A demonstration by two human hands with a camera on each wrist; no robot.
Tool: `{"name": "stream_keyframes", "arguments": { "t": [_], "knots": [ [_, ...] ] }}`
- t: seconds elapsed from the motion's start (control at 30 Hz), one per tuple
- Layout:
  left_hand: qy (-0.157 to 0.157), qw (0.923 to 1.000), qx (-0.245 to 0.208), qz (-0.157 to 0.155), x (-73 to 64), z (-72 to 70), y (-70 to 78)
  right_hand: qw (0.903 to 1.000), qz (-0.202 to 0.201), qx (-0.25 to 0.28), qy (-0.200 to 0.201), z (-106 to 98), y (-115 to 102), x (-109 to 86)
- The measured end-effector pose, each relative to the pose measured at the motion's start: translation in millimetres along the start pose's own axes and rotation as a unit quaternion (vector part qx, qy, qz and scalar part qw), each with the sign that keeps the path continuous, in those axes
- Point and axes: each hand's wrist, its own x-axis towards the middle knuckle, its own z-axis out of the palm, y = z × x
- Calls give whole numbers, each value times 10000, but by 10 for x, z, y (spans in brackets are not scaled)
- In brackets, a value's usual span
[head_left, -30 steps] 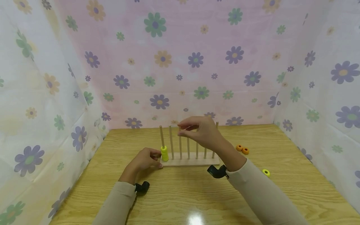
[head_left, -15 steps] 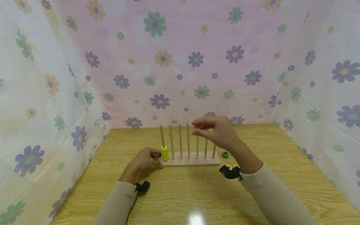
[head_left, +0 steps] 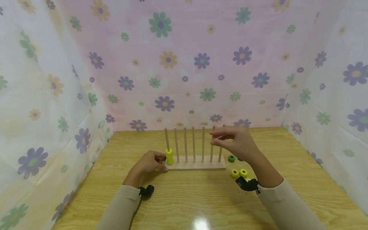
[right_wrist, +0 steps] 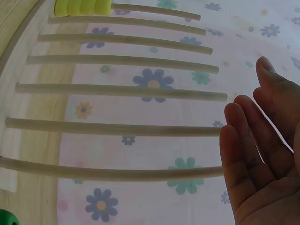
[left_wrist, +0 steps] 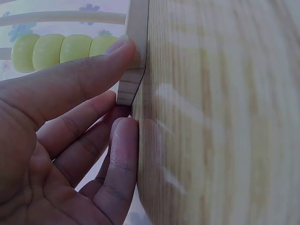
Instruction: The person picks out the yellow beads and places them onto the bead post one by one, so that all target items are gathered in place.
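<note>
A wooden peg stand (head_left: 195, 165) with several upright rods stands on the table. Yellow beads (head_left: 169, 157) are stacked on its leftmost rod; the left wrist view shows several yellow beads (left_wrist: 75, 50) side by side. My left hand (head_left: 148, 163) holds the stand's left end, thumb on the base (left_wrist: 133, 70) and fingertips against its end. My right hand (head_left: 234, 140) is raised by the rightmost rods, thumb and fingers apart. In the right wrist view that hand (right_wrist: 267, 154) holds nothing, its fingers near the tips of bare rods (right_wrist: 117, 126).
A green bead (head_left: 231, 158) lies right of the stand. Nearer me lie loose yellow beads (head_left: 234, 173), one partly hidden by the black wrist camera (head_left: 247, 184). Flowered cloth (head_left: 189, 64) encloses the wooden table (head_left: 178, 198) at the back and sides.
My right hand has moved right, from the third rod to the rightmost rods. The green and yellow beads have come into view; the orange beads are now hidden. The left hand stays put.
</note>
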Motion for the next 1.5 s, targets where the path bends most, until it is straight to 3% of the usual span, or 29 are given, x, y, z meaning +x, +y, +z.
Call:
{"name": "stream_keyframes", "arguments": {
  "t": [0.37, 0.63, 1.03, 1.5],
  "knots": [
    [0, 10000, 16, -18, 1, 17, 15, 9954, 944, 80, -148, -154, 248, -265],
    [19, 10000, 35, 29, -6, 7, 9, 9927, 1156, 165, -298, -172, 435, -329],
    [-43, 10000, -5, 28, 6, -7, 7, 9806, 1842, 222, -636, -210, 726, -529],
    [-29, 10000, 12, -6, -4, -5, 15, 9736, 1978, 638, -948, -325, 917, -732]
  ]
}}
